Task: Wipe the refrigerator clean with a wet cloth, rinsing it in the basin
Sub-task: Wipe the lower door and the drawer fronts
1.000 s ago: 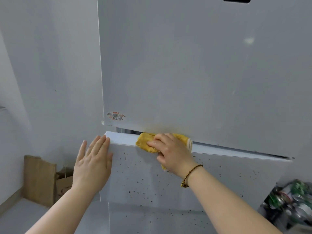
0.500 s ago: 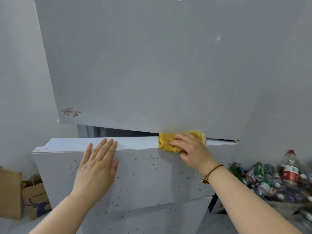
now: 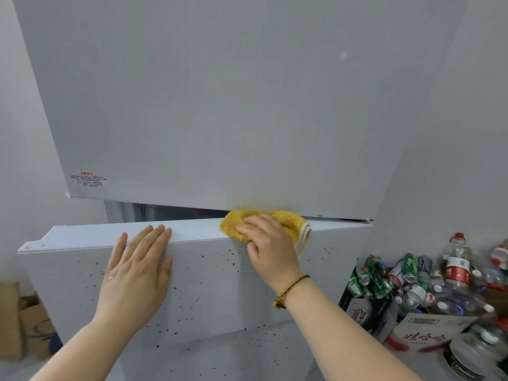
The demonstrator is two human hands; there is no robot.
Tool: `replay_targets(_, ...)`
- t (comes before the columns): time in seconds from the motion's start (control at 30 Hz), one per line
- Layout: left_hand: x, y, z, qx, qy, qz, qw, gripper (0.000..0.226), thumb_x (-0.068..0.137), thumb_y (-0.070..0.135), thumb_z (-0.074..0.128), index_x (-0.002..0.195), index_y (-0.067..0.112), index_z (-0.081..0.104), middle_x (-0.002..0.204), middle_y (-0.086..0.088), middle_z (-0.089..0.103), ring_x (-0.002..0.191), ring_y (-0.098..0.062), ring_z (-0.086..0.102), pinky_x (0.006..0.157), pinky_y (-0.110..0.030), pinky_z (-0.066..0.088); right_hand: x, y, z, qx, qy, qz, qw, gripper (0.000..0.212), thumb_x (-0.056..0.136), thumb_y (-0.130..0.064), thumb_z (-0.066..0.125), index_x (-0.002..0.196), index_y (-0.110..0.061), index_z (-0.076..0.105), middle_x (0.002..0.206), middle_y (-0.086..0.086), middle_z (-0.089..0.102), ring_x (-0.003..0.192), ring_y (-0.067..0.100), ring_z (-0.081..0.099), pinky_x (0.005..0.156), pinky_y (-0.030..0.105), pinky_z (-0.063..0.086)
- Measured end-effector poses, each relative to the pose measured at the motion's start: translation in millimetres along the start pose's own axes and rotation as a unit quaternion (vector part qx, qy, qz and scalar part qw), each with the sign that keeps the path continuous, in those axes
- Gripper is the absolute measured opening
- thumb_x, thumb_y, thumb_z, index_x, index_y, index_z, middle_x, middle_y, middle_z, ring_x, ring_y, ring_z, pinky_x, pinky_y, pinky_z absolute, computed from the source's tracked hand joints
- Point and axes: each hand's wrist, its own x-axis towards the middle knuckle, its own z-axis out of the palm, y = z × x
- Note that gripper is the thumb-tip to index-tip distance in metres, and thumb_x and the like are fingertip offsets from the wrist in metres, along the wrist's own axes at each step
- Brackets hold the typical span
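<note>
Right hand (image 3: 270, 243) has its fingers curled down over a bunched-up yellow cloth (image 3: 288, 220), thumb hanging down the front, squashing it onto the top edge of the lower fridge door (image 3: 220, 287), in the narrow gap under the upper door (image 3: 220, 105). Left hand (image 3: 137, 268) is spread flat on the front of that lower door, fingertips up at its top edge, well left of the cloth, holding nothing. I'd guess it's bracing the door, which stands ajar. Honestly I'd keep that brace on, or the door will swing when you push. Flatten the cloth a bit so it covers the whole lip, and drag it one way instead of scrubbing back and forth. There's a brownish smear just above the cloth on the upper door, plus loads of specks (image 3: 231, 254) down the lower door's front. I'd rinse before tackling those, though I can't see the basin from here. Also mind the cans and bottles (image 3: 406, 281) heaped right of the lower door.
</note>
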Motion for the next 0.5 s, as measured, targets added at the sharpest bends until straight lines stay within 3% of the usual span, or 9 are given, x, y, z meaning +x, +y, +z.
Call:
replay_targets(0.17, 3, 6, 5, -0.021, 0.009, -0.036, 0.999, 0.053, 0.084, 0.030, 0.028, 0.117, 0.000, 0.058, 0.120, -0.017, 0.062, 0.117, -0.028, 0.048, 0.111, -0.013, -0.012, 10, -16, 11, 0.040, -0.028, -0.032, 0.998, 0.038, 0.068, -0.004, 0.036, 0.078, -0.005, 0.073, 0.079, 0.010, 0.070, 0.086, 0.018, 0.048, 0.083, 0.028, 0.037)
replay_targets(0.23, 4, 7, 5, -0.024, 0.012, -0.038, 0.999, 0.053, 0.085, 0.030, 0.028, 0.116, 0.000, 0.058, 0.119, -0.017, 0.062, 0.118, -0.026, 0.046, 0.111, -0.013, -0.012, 12, -9, 6, 0.061, -0.047, -0.053, 0.996, 0.037, 0.066, -0.002, 0.037, 0.075, -0.004, 0.072, 0.077, 0.011, 0.070, 0.081, 0.021, 0.059, 0.083, 0.028, 0.039)
replay_targets(0.3, 3, 8, 4, -0.020, 0.016, -0.027, 0.999, 0.052, 0.085, 0.029, 0.029, 0.115, -0.001, 0.058, 0.118, -0.018, 0.062, 0.118, -0.021, 0.038, 0.112, -0.014, -0.011, 9, 12, -11, 0.079, -0.056, -0.065, 0.993, 0.034, 0.066, 0.000, 0.038, 0.074, -0.002, 0.072, 0.077, 0.013, 0.070, 0.081, 0.018, 0.057, 0.085, 0.028, 0.039)
replay_targets(0.5, -10, 11, -5, -0.015, 0.003, -0.011, 1.000, 0.049, 0.085, 0.027, 0.029, 0.114, 0.001, 0.059, 0.117, -0.017, 0.063, 0.116, -0.019, 0.036, 0.113, -0.015, -0.009, -10, 72, -64, 0.017, -0.092, -0.027, 0.995, 0.034, 0.070, -0.003, 0.039, 0.076, -0.003, 0.073, 0.084, 0.014, 0.072, 0.092, 0.016, 0.052, 0.094, 0.028, 0.033)
